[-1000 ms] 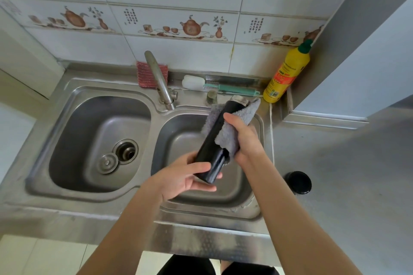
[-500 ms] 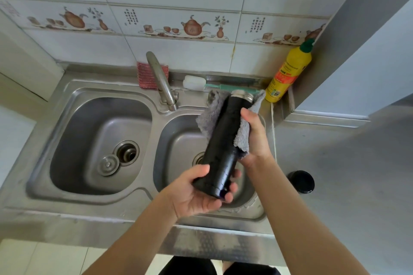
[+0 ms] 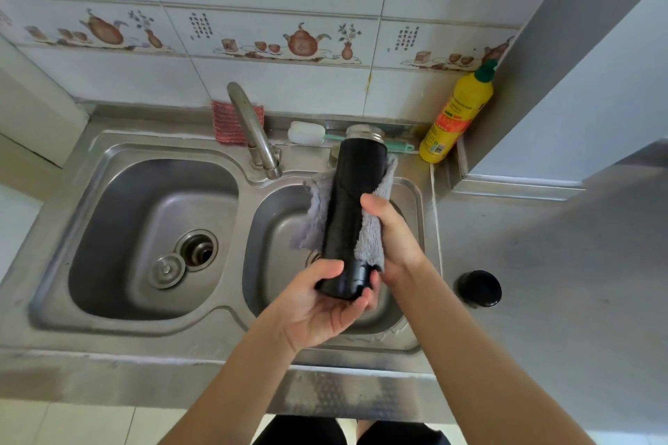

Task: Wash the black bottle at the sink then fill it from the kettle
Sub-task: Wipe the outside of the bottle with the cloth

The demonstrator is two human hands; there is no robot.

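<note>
two hands on black bottle (image 3: 352, 213) over sink (image 3: 412, 191): left hand (image 3: 318, 303) cupped its base, right hand (image 3: 392, 235) pressed grey cloth (image 3: 368, 242) above. open mouth uppermost; risk: wet base slipping from the cupped palm.

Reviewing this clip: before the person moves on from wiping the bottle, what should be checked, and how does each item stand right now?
1. Left hand holds the black bottle by its base: ok.
2. Right hand presses the grey cloth around the bottle: ok.
3. Bottle is over the right basin: ok.
4. Cap off; black lid is on the counter: ok.
5. Tap running for a rinse: not ok, no water visible.
6. Kettle at hand: cannot tell, none in view.
</note>
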